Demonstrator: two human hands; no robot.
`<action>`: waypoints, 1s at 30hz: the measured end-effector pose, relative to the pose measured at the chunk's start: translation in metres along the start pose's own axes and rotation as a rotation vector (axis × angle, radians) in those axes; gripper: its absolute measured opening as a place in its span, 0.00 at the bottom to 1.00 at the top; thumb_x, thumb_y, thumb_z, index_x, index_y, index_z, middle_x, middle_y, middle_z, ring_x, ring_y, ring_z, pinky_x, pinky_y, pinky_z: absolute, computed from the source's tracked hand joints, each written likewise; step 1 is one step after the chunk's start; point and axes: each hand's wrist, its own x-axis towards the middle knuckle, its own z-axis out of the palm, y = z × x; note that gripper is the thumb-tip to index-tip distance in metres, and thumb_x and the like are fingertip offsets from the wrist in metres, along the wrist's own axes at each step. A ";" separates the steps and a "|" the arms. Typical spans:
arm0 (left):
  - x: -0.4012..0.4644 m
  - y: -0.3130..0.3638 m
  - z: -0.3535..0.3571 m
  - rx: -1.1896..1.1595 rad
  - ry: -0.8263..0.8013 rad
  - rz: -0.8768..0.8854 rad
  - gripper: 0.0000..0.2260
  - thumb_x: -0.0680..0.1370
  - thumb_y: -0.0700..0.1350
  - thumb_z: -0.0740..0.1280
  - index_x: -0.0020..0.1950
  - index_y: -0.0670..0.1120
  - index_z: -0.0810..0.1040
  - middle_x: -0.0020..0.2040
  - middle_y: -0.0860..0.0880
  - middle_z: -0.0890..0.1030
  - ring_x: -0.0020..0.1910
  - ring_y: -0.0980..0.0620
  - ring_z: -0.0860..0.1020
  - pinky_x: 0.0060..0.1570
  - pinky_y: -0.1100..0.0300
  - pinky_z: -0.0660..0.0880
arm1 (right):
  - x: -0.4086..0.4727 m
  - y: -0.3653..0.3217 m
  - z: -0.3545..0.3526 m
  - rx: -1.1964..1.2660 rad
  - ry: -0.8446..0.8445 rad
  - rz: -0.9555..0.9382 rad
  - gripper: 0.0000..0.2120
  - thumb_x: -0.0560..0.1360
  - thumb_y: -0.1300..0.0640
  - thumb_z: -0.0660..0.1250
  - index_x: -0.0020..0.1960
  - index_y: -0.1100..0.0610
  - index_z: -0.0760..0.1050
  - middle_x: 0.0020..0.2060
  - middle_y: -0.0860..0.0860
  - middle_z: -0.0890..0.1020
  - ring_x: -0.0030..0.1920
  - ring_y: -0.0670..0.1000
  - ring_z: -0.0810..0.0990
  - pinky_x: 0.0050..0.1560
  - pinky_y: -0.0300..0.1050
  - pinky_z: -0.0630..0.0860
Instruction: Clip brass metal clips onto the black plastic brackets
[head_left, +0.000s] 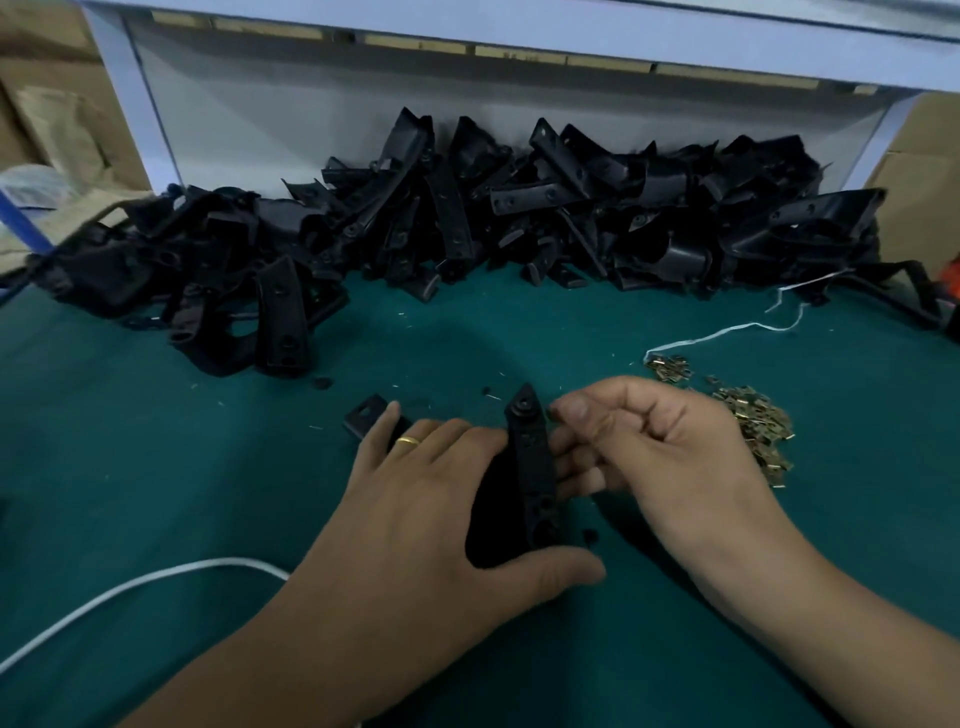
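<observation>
My left hand, with a gold ring on one finger, grips a long black plastic bracket standing on its edge on the green mat. The bracket's pointed end faces away from me. My right hand is beside the bracket's right side, thumb and fingers curled together near its upper part; whether a clip sits between them is hidden. A heap of small brass clips lies just right of that hand.
A long pile of black brackets runs across the back of the green mat. A small black piece lies beyond my left fingers. A white cable curves at the front left, and white string trails at the right.
</observation>
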 end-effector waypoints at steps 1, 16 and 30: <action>0.000 -0.001 0.000 -0.011 0.017 0.019 0.40 0.66 0.85 0.52 0.66 0.59 0.72 0.55 0.68 0.72 0.61 0.66 0.68 0.80 0.49 0.52 | 0.000 -0.001 0.000 0.018 -0.004 0.019 0.10 0.76 0.59 0.70 0.46 0.68 0.81 0.35 0.61 0.85 0.30 0.53 0.84 0.31 0.40 0.81; 0.006 -0.012 -0.001 0.315 0.162 0.106 0.37 0.73 0.76 0.57 0.69 0.49 0.74 0.64 0.55 0.78 0.68 0.50 0.73 0.74 0.29 0.57 | 0.000 -0.004 -0.003 0.009 -0.087 0.065 0.09 0.76 0.58 0.71 0.47 0.63 0.85 0.42 0.61 0.87 0.39 0.56 0.88 0.40 0.44 0.84; 0.006 -0.011 -0.006 0.393 0.081 0.187 0.39 0.75 0.72 0.59 0.77 0.49 0.68 0.66 0.55 0.74 0.73 0.50 0.69 0.74 0.28 0.54 | -0.001 -0.017 -0.018 -0.806 -0.203 -0.173 0.07 0.80 0.50 0.70 0.43 0.46 0.81 0.36 0.41 0.86 0.40 0.45 0.84 0.45 0.46 0.79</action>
